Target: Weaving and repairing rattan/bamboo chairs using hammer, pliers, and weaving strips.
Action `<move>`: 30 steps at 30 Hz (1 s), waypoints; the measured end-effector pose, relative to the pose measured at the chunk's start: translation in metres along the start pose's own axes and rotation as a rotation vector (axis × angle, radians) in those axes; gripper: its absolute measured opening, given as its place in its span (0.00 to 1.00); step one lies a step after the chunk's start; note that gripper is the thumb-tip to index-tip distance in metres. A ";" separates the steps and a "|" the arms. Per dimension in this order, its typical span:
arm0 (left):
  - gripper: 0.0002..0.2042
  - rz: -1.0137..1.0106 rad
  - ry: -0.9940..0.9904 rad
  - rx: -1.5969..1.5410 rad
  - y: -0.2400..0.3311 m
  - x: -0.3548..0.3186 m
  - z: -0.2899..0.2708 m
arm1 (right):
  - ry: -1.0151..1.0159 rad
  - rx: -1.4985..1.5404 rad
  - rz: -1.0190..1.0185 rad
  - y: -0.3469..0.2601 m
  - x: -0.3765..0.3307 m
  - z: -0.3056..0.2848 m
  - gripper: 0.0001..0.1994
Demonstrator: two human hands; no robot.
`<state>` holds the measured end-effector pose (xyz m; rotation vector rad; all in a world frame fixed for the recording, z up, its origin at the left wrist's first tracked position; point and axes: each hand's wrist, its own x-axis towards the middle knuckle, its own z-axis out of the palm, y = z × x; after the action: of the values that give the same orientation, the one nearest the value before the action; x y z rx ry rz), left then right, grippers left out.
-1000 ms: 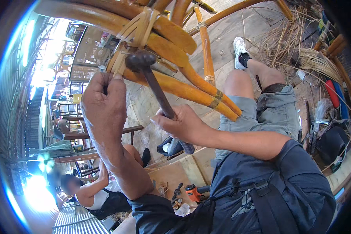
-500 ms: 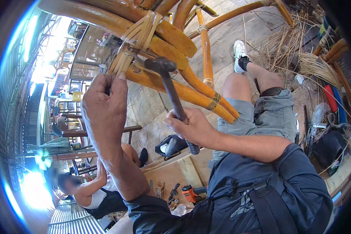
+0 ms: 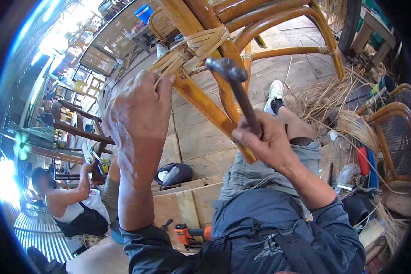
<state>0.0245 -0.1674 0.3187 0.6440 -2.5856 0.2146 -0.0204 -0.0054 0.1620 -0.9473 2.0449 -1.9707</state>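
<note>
My left hand (image 3: 139,112) is closed, its thumb and fingertips pinching the ends of pale binding strips (image 3: 173,61). The strips wrap around a joint of a glossy, orange-brown rattan chair frame (image 3: 201,100). My right hand (image 3: 270,139) grips a hammer (image 3: 245,100) by its dark handle. The hammer's metal head is raised, apart from the frame, just right of the wrapped joint. One leg of the frame slants down from the joint toward my lap. My left palm and most of its fingertips are hidden behind the back of the hand.
An orange and black power tool (image 3: 185,235) lies near my waist on a wooden board. A dark bag (image 3: 174,174) sits on the plank floor. Loose fibre strips (image 3: 301,102) are strewn at the right, near another woven chair (image 3: 399,132). A co-worker (image 3: 73,196) sits at the left.
The view has shifted, so the frame and both my hands appear farther right. The frame's angle looks steeper. My left hand still pinches the strips and my right still grips the hammer.
</note>
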 end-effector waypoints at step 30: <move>0.16 0.000 0.268 -0.147 -0.021 -0.056 -0.010 | -0.112 -0.293 0.122 -0.015 0.042 -0.011 0.24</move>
<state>0.0824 -0.1606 0.3023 0.5230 -2.3186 0.1019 -0.0543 -0.0177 0.1907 -0.9353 2.3068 -1.5504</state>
